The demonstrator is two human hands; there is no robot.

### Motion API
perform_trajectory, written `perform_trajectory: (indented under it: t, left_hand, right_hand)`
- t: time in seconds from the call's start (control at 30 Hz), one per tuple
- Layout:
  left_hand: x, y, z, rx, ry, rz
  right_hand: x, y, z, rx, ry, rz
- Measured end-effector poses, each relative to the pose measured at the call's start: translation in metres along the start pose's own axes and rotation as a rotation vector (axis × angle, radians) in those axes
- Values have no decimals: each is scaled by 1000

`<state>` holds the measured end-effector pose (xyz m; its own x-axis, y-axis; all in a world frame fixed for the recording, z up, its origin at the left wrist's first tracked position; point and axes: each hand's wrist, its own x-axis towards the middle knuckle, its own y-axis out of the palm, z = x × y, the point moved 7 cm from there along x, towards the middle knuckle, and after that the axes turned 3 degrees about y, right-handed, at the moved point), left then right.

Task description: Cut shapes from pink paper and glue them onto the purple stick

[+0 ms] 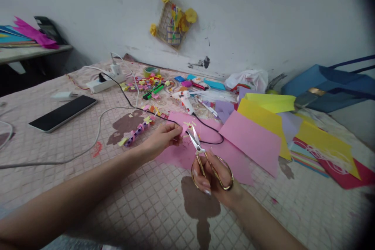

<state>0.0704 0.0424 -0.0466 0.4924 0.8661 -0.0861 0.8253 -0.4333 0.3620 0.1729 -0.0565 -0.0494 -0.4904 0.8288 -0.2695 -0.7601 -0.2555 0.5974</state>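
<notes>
Between the thumb and fingers of my left hand (165, 136) is a small piece of pink paper (184, 129). My right hand (215, 175) has its fingers through the handles of gold-handled scissors (199, 149). The scissors' blades are parted and point up, just right of the small pink piece. Beneath both hands, larger pink sheets (234, 161) lie on the table. A purple dotted roll with paper flowers (137, 133) lies left of my left hand. Behind the hands is a white glue gun (187, 104), its black cord looping over the pink paper.
Yellow (260, 119) and pink sheets (252, 140) lie at the right, near a blue bag (328, 86). A phone (64, 113) and a power strip (102, 83) are at the left, with cables across the table (140, 203). Paper flowers (143, 84) and a green cutter (153, 91) sit farther back.
</notes>
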Motion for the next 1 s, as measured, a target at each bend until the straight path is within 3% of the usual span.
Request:
perform_trajectory:
  t: [0.13, 0.43, 1.0]
  left_hand:
    - [0, 2, -1, 58, 12, 28]
    - [-4, 14, -14, 439, 166, 169]
    - [-2, 14, -18, 525, 191, 164]
  right_hand:
    - [0, 0, 0, -1, 17, 3]
    - [0, 0, 6, -34, 27, -14]
    - [-4, -12, 5, -275, -54, -146]
